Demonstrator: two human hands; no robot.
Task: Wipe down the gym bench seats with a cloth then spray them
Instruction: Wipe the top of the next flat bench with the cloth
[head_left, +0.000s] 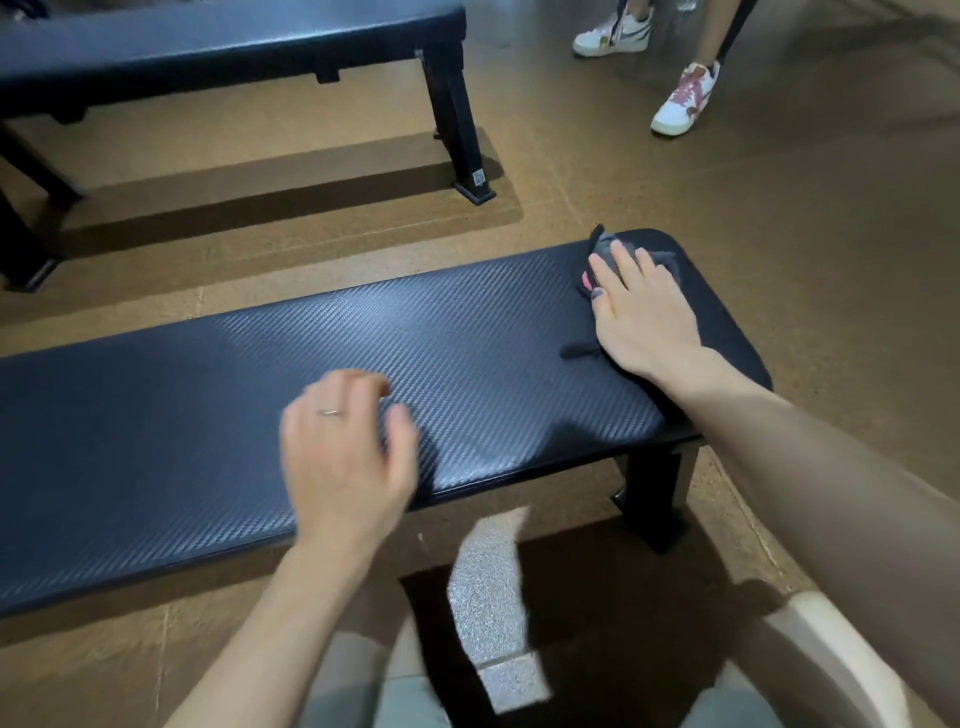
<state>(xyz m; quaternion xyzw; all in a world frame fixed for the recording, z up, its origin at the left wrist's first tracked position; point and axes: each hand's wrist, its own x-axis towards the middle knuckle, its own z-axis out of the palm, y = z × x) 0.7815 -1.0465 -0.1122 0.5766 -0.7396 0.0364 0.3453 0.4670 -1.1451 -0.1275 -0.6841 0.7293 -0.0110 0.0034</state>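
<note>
A black padded gym bench (322, 374) with a woven texture runs across the middle of the head view. My right hand (641, 312) lies flat with straight fingers on a dark grey cloth (621, 249) with a pink patch, pressing it onto the bench's right end. My left hand (343, 457) hovers over the bench's near edge, blurred, fingers loosely curled, holding nothing; a ring shows on one finger. No spray bottle is in view.
A second black bench (223, 47) stands farther back at the upper left on the brown floor. Another person's legs in white sneakers (685, 98) stand at the upper right. My knees are at the bottom edge.
</note>
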